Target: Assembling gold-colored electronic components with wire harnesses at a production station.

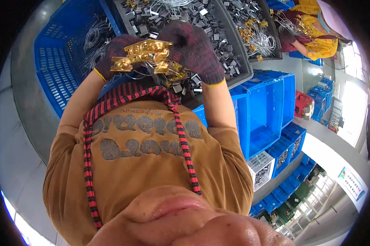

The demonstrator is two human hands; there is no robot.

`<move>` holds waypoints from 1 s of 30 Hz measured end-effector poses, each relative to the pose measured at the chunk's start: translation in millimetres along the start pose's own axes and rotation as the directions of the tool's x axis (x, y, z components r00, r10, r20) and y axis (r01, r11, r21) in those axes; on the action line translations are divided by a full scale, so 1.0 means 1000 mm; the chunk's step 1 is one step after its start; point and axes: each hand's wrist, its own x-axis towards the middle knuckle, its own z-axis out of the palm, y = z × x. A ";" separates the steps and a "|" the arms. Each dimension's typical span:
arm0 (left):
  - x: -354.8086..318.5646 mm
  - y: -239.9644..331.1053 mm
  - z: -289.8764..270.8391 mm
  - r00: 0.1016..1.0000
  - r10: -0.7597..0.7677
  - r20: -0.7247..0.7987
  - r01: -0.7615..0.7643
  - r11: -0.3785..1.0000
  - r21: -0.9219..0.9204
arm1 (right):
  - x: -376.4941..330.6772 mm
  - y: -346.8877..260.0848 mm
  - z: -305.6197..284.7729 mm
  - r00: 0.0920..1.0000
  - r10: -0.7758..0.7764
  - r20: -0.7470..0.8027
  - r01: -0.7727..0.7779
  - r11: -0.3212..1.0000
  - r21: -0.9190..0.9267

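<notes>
Both my hands wear dark knitted gloves with red flecks and yellow cuffs. My left hand (113, 55) and my right hand (197, 51) together hold a shiny gold ornament piece (146, 53) with raised moulded shapes, at chest height. Thin wire loops and small gold bits (174, 71) hang under it. Right behind my hands stands a dark grey tray (244, 67) full of several small grey metal clips and wires. My brown top and a red-and-black striped strap fill the lower part of the view.
A blue plastic crate (56, 53) with wire loops stands at the left. A second grey tray (275, 39) with gold pieces and wires lies further back. Another person in yellow (316, 37) works at the upper right. Stacked blue crates (267, 115) stand at the right.
</notes>
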 end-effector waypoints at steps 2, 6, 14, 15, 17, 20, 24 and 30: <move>-0.016 -0.004 0.013 0.989 -0.140 -0.041 0.141 0.990 0.017 | -0.021 0.018 0.005 0.955 0.144 -0.258 -0.123 0.988 0.094; -0.026 -0.024 0.030 0.986 -0.160 0.035 0.162 0.915 -0.369 | -0.063 0.080 0.008 0.833 0.466 -0.297 -0.196 0.751 0.630; -0.009 -0.005 0.017 0.992 -0.107 0.071 0.116 0.983 -0.142 | -0.021 0.127 -0.108 0.711 0.259 -0.653 -0.621 0.666 -0.413; 0.042 0.036 -0.015 0.814 -0.334 0.476 0.241 0.939 0.247 | -0.020 0.161 -0.112 0.706 0.269 -0.655 -0.632 0.656 -0.412; 0.008 0.017 0.010 0.960 -0.196 0.201 0.201 0.980 -0.004 | -0.013 0.230 -0.102 0.530 0.424 -0.735 -0.844 0.352 -0.405; 0.001 0.014 0.007 0.982 -0.187 0.010 0.187 0.971 -0.150 | -0.003 0.232 -0.069 0.642 0.567 -0.516 -0.766 0.432 -0.477; 0.004 0.009 0.014 0.963 -0.255 0.090 0.266 0.952 -0.152 | -0.039 0.272 -0.094 0.741 0.527 -0.416 -0.668 0.641 -0.378; 0.001 0.014 0.012 0.979 -0.188 0.081 0.173 0.972 0.161 | -0.057 0.074 -0.067 0.788 0.524 -0.324 -0.081 0.610 0.789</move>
